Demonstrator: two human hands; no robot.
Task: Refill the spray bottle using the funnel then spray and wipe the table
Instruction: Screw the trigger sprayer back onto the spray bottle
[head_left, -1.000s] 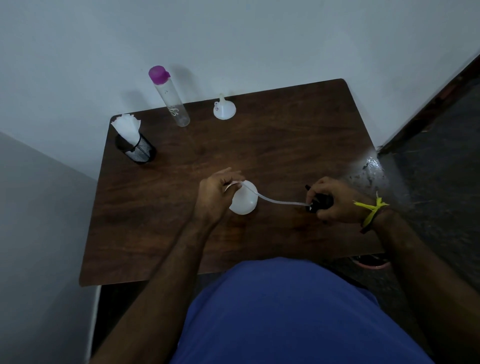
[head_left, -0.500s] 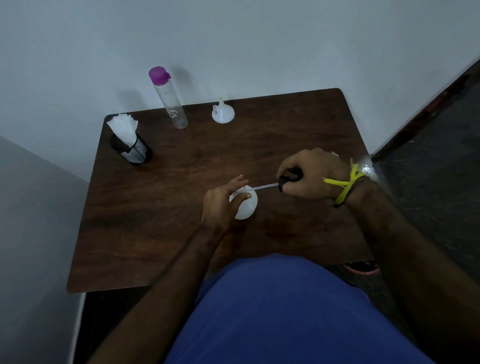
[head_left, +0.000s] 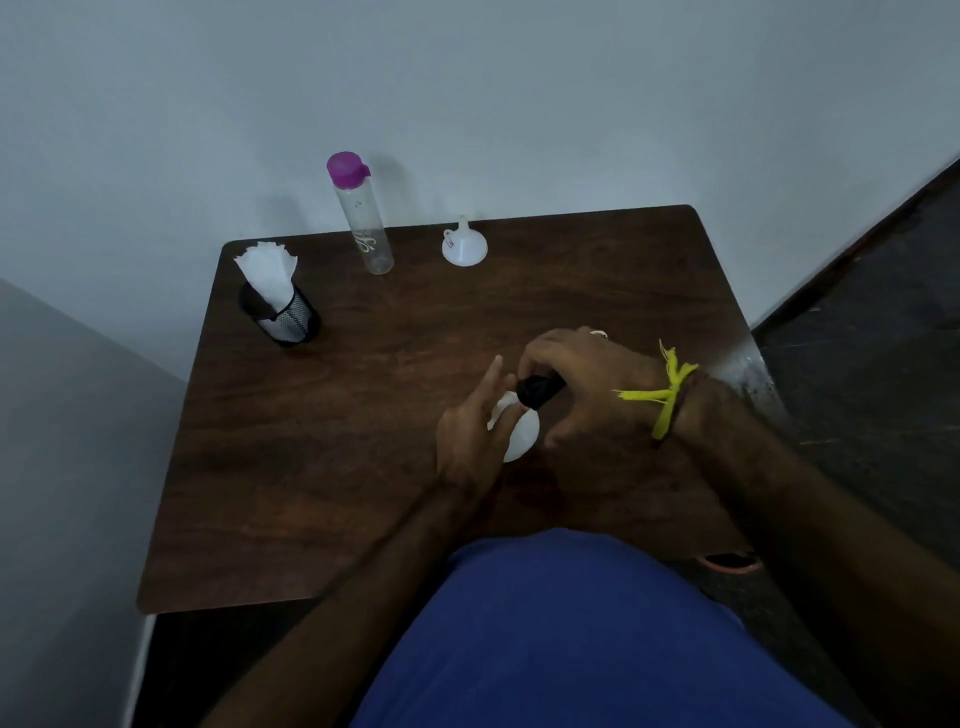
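A small white spray bottle (head_left: 523, 440) stands near the middle of the dark wooden table (head_left: 363, 415). My left hand (head_left: 470, 434) holds it from the left, with the index finger sticking up. My right hand (head_left: 589, 389), with a yellow thread at the wrist, grips the black spray head (head_left: 537, 391) and holds it right at the bottle's mouth. The dip tube is hidden from view. A white funnel (head_left: 464, 248) sits upside down at the table's far edge, apart from both hands.
A clear water bottle with a purple cap (head_left: 363, 218) stands at the far edge, left of the funnel. A black mesh cup holding white tissues (head_left: 280, 306) is at the far left corner. Walls close the left and far sides.
My right hand has brought the black spray head leftward from the table's right side to the bottle's mouth, and the long white tube no longer shows. My left hand stays on the bottle.
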